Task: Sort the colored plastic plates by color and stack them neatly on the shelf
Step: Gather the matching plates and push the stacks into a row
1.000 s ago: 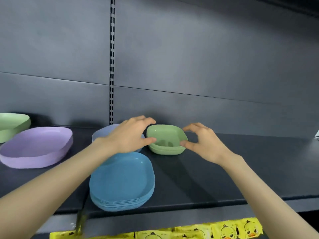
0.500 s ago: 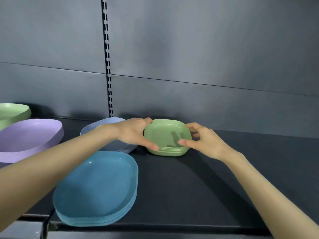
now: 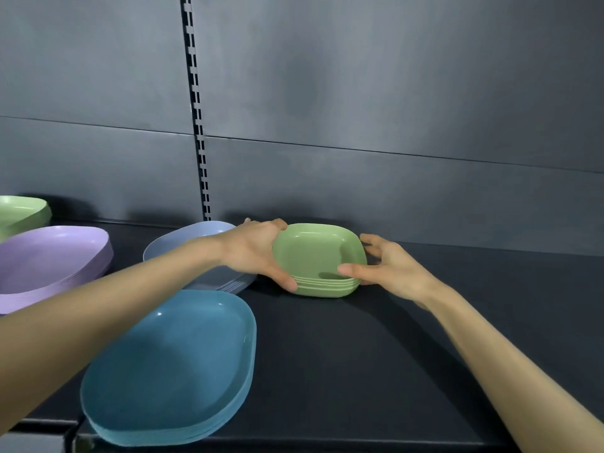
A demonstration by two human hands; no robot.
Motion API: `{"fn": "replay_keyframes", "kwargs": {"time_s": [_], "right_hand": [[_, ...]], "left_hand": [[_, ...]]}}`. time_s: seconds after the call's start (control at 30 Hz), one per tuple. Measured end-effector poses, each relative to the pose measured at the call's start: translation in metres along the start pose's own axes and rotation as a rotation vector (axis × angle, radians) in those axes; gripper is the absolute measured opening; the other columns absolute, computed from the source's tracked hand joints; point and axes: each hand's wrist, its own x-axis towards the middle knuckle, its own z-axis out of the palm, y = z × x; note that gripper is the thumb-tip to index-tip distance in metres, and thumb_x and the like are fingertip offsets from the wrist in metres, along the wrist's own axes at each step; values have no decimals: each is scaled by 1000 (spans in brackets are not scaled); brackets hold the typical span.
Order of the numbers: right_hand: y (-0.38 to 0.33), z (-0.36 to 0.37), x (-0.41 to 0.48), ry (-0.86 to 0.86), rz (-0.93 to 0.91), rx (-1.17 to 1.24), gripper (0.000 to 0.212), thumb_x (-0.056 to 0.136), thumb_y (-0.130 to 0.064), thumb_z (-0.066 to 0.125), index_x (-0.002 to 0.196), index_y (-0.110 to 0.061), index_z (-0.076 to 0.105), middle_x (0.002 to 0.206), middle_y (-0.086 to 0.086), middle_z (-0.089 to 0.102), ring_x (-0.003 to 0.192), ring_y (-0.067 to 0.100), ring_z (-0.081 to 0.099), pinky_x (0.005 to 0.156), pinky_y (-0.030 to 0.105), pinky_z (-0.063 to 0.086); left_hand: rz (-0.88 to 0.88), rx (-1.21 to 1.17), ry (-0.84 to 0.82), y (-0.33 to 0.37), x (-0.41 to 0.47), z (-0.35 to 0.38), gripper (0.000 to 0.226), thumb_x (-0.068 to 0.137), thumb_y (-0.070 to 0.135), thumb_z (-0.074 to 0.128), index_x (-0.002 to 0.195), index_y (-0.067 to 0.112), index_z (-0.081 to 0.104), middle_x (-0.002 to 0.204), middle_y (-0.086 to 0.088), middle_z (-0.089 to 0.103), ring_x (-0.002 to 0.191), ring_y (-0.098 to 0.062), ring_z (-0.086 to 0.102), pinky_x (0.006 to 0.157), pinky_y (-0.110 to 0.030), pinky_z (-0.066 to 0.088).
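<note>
Head: periwinkle plates (image 3: 183, 240) just beside green plates (image 3: 317, 253)

Seemingly five plate stacks (image 3: 318, 256); two hands (image 3: 251, 250).

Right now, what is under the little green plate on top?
More green plates: their rims show stacked at the front, on the dark shelf. The left hand and right hand cover the stack's sides.

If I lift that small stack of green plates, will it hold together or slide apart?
Probably stiff and light: the green plate stack looks like thin molded plastic. The nested rims should keep it together. Smooth surfaces may slip, so holding both sides, as the left hand and right hand do, likely helps.
</note>
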Motion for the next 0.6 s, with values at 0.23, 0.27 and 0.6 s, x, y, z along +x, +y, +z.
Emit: {"fn": "replay_keyframes", "kwargs": {"time_s": [0.23, 0.27, 0.6], "right_hand": [[-29, -8, -23, 90, -150, 49, 40, 78, -28, 73, 110, -39, 52, 110, -24, 59, 94, -13, 60, 75, 9, 50], [-33, -7, -27, 99, -176, 37, 47, 76, -30, 74, 117, -37, 52, 113, -23, 61, 97, -13, 58, 78, 8, 49], [-82, 40, -61, 74, -363, 123, 61, 74, -20, 77, 124, -40, 47, 106, -30, 61, 92, -14, 61, 70, 2, 44]], "left_hand": [[129, -537, 222, 7, -24, -15, 89, 58, 17, 88, 132, 16, 40, 115, 18, 57, 104, 3, 58, 87, -16, 49], [140, -585, 266, 8, -31, -16, 91, 59, 15, 88, 135, 15, 38, 121, 17, 54, 108, 2, 57, 87, -16, 49], [263, -859, 608, -6, -128, -19, 58, 58, 20, 77, 114, 15, 59, 116, 5, 65, 108, -4, 60, 86, -15, 48]]}}
